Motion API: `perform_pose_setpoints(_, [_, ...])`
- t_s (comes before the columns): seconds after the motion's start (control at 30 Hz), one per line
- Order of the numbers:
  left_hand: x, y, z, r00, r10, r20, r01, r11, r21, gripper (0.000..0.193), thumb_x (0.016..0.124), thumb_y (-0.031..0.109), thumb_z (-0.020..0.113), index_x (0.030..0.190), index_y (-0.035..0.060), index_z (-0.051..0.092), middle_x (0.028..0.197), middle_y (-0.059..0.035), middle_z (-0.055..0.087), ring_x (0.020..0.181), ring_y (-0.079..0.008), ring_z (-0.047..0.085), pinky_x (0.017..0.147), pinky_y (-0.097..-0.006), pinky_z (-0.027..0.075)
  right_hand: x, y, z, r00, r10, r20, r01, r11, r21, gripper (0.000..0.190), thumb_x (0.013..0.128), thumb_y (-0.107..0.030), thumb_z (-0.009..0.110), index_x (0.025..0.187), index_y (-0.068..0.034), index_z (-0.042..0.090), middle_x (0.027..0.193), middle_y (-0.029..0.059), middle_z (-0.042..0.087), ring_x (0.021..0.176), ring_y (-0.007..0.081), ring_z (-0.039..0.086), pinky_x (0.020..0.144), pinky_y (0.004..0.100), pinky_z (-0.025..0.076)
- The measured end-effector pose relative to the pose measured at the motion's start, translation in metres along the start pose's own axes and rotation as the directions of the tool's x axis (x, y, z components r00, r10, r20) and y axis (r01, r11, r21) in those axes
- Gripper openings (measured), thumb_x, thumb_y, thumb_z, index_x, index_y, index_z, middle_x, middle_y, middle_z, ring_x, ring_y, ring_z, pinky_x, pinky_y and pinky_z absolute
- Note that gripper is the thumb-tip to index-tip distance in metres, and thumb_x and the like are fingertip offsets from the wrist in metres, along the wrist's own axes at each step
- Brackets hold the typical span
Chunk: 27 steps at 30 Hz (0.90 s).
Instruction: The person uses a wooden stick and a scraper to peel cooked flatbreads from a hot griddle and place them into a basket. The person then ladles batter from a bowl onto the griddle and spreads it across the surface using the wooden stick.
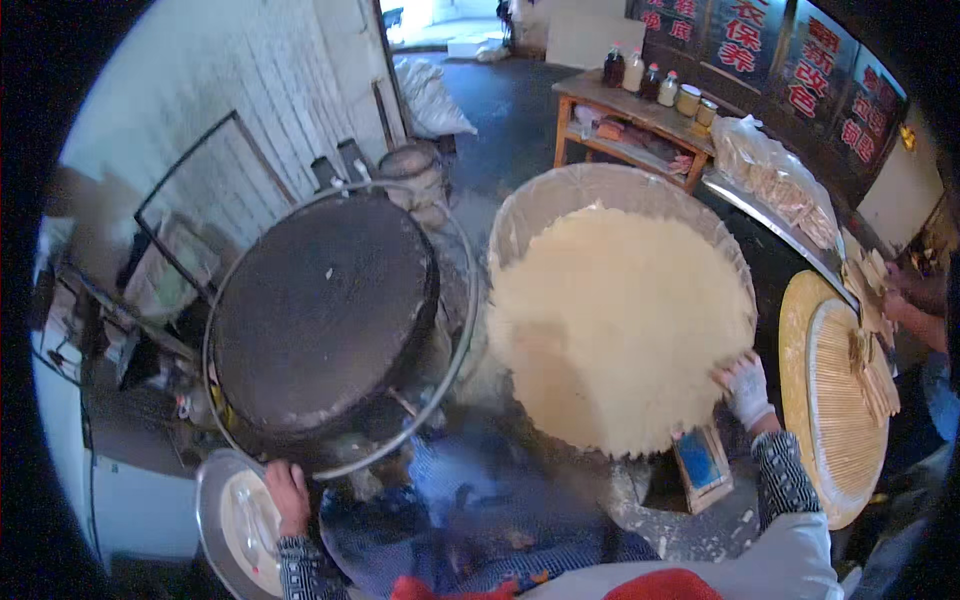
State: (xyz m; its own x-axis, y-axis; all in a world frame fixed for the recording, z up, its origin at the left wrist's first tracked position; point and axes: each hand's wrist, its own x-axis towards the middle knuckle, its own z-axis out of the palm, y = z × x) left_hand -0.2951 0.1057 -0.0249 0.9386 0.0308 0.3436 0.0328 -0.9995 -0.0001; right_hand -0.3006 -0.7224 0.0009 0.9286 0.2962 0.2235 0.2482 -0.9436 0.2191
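In the head view my left hand (287,495) rests at the rim of a metal basin (208,510) of pale batter, in which a clear ladle-like utensil (251,525) lies. Whether its fingers grip the rim I cannot tell. A white half-finger glove covers my right hand (744,386), whose fingers touch the right edge of a stack of large thin pale flatbreads (622,300). The stack lies on a wide round basket (615,180) lined with plastic. To the left sits a large round dark griddle (322,307), bare but for a small pale scrap, inside a metal ring (474,300).
At the right, another person's hands (900,300) hold folded flat pieces above a round slatted tray (840,390). A plastic bag of folded pieces (776,180) sits behind. Bottles and jars (667,88) stand on a wooden table (637,105). A blue-surfaced wooden frame (701,461) is below the basket.
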Motion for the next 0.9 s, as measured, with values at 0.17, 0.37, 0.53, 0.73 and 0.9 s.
perform_pose_setpoints(0.17, [-0.008, 0.016, 0.016, 0.867, 0.488, 0.097, -0.497, 0.853, 0.159, 0.038, 0.080, 0.036, 0.057, 0.094, 0.0008, 0.053, 0.104, -0.0232, 0.052, 0.103, -0.0404, 0.047, 0.091, -0.0550, 0.034, -0.133, 0.006, 0.042, 0.953, 0.254, 0.164, -0.258, 0.966, 0.001, 0.034, 0.069, -0.014, 0.061, 0.102, -0.022, 0.060, 0.108, 0.0019, 0.058, 0.108, 0.0238, 0.050, 0.097, 0.0497, 0.031])
perform_pose_setpoints(0.37, [-0.016, 0.096, 0.042, 0.961, 0.184, 0.205, -0.206, 0.974, 0.094, 0.028, 0.078, 0.031, 0.057, 0.084, 0.0044, 0.053, 0.080, -0.0167, 0.054, 0.079, -0.0351, 0.051, 0.075, -0.0467, 0.040, -0.139, -0.024, 0.023, 0.820, 0.540, -0.192, -0.553, 0.833, -0.021, 0.044, 0.073, -0.015, 0.058, 0.116, -0.014, 0.054, 0.112, 0.0098, 0.056, 0.107, 0.0272, 0.050, 0.096, 0.0491, 0.032])
perform_pose_setpoints(0.53, [0.033, 0.252, 0.019, 0.966, -0.120, 0.230, 0.143, 0.986, -0.086, 0.031, 0.079, 0.035, 0.060, 0.089, 0.0055, 0.060, 0.078, -0.0171, 0.061, 0.078, -0.0346, 0.059, 0.071, -0.0476, 0.045, -0.030, -0.131, -0.022, 0.736, 0.660, -0.153, -0.472, 0.661, 0.583, 0.036, 0.073, -0.019, 0.064, 0.104, -0.005, 0.053, 0.102, 0.0172, 0.053, 0.099, 0.0329, 0.050, 0.088, 0.0432, 0.038])
perform_pose_setpoints(0.73, [-0.026, 0.328, -0.037, 0.995, 0.096, -0.005, -0.083, 0.838, -0.539, 0.051, 0.071, 0.015, 0.064, 0.119, 0.0054, 0.052, 0.087, -0.0126, 0.060, 0.083, -0.0326, 0.056, 0.089, -0.0500, 0.039, 0.077, -0.249, -0.002, 0.914, -0.062, -0.402, 0.354, 0.607, 0.711, 0.019, 0.076, -0.018, 0.066, 0.076, -0.007, 0.051, 0.070, 0.0098, 0.054, 0.066, 0.0266, 0.053, 0.063, 0.0357, 0.042])
perform_pose_setpoints(0.9, [-0.147, 0.259, -0.116, 0.951, -0.155, 0.268, 0.265, 0.855, -0.445, 0.053, 0.076, 0.010, 0.053, 0.128, 0.0053, 0.046, 0.082, -0.0103, 0.059, 0.088, -0.0258, 0.059, 0.106, -0.0539, 0.025, 0.106, -0.340, -0.034, 0.821, -0.511, -0.253, 0.450, 0.308, 0.838, 0.015, 0.082, -0.018, 0.060, 0.082, -0.004, 0.055, 0.075, 0.0112, 0.059, 0.066, 0.0235, 0.056, 0.061, 0.0328, 0.044])
